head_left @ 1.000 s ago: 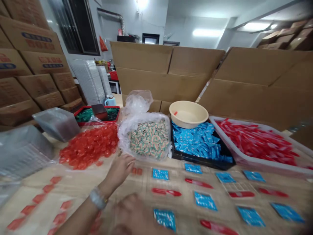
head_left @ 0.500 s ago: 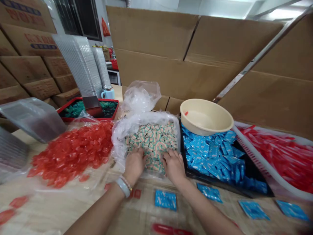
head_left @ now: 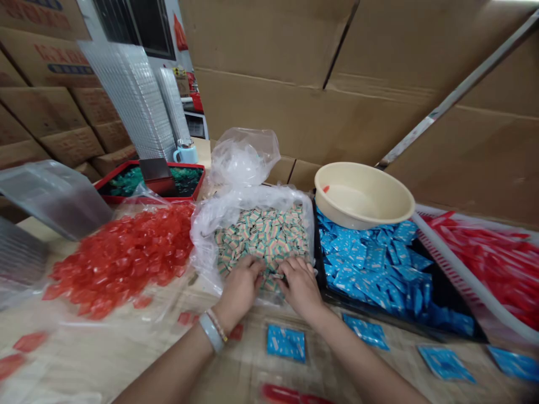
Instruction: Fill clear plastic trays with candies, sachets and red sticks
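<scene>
1. Landmark: open plastic bag [head_left: 217, 207] on the tabletop [head_left: 122, 353]. The striped packets [head_left: 272, 227] are inside it, loose heap.
2. Left hand [head_left: 241, 286]: over the bag's near edge, left of its middle. Fingers bent down onto the packets, grip fairly narrow. Can't tell if anything is pinched; fingertips are partly buried.
3. Right hand [head_left: 300, 286]: same near edge, toward the bag's right corner. Fingers a bit spread and curled into the packets. Can't tell if that grip has closed on one.
4. Key relation: most of the heap lies just beyond both sets of fingertips, away from the person. Hands look about equally near, small gap between. Packets point every way, so no common long axis.
5. Left of bag: heap of red pieces [head_left: 126, 252].
6. Right of bag: blue packets [head_left: 374, 264] in a black tray, cream bowl [head_left: 362, 199] resting on their far side.
7. Near side of bag: single blue packet [head_left: 286, 343], lying flat, well below the fingertips.
</scene>
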The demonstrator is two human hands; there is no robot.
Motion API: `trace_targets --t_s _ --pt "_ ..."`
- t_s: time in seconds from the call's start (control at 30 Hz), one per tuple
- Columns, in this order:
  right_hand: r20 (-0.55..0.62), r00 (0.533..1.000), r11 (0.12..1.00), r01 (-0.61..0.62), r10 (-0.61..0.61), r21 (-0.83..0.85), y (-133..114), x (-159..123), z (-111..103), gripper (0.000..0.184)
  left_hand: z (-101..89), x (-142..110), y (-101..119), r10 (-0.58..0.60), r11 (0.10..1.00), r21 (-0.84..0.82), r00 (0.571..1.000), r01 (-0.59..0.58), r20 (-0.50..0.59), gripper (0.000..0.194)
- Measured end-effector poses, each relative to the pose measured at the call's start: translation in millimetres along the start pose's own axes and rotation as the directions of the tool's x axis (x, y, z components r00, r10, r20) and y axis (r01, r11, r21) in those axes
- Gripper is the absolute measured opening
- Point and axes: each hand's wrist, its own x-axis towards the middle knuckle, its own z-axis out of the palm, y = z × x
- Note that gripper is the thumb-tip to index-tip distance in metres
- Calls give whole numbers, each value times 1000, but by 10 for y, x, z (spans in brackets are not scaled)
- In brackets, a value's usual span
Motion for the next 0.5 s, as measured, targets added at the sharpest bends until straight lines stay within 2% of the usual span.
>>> trace_targets --t_s 0.13,0.27,0.5 --pt "20 1000 1000 8 -8 5 20 -13 4 14 80 69 102 100 995 22 993 -101 56 15" --pt "19 1000 999 -10 9 36 40 -41 7 11 153 116 160 67 997 45 997 -69 46 15" --pt "15 1000 999 -4 4 33 24 -81 59 15 179 118 140 36 988 -150 999 -33 17 33"
